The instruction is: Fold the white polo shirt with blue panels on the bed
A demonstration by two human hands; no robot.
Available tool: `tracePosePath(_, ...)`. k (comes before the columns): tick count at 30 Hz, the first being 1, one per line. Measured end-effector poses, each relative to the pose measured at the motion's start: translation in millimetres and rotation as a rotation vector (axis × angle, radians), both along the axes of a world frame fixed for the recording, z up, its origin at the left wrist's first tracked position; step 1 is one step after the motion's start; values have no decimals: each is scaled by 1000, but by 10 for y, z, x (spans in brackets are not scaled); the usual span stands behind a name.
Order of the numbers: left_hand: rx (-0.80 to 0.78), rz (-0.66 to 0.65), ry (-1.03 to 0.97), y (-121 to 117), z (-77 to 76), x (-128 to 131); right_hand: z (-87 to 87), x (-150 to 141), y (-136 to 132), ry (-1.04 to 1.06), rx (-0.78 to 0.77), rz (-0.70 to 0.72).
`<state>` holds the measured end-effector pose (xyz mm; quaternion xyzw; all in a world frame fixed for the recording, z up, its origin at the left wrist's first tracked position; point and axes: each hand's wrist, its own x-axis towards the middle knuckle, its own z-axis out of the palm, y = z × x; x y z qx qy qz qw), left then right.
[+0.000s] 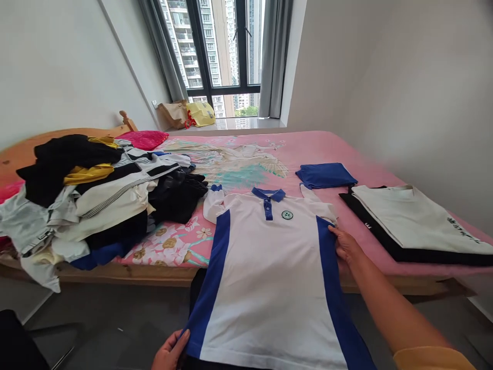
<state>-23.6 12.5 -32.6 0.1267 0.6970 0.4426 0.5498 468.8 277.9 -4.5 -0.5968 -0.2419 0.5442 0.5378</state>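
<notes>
Polo shirt (265, 277) at six o'clock is unfolded, pinched by left hand (170, 351) and right hand (345, 243), while folded clothes (410, 218) at three o'clock look done and messy clothes pile (111, 203) at nine o'clock seems left to do.

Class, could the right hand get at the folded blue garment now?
Probably yes: the folded blue garment lies uncovered beyond the polo shirt, though the right hand would likely have to release the polo shirt first.
</notes>
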Motion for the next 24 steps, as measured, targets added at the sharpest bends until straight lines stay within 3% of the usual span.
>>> tracePosePath(4, 10, 73, -50, -61, -54, 15, -75, -17, -30, 32, 36, -46)
tracePosePath(8, 5, 18, 85, -42, -72, -10, -5, 10, -149, 13, -4, 73)
tracePosePath(11, 4, -93, 395, -14, -12, 25, 52, 53, -354, -37, -47, 179)
tracePosePath(15, -31, -301, 898, -4, 150, 168, 38, 106, -847, -118, -89, 290)
tracePosePath(19, 196, -383, 1114, 59, 297, 404, -32, 90, -1374, -142, -140, 402)
tracePosePath(24, 456, -491, 1114, 219, 428, 731, -12, 77, -1768, -109, -138, 387)
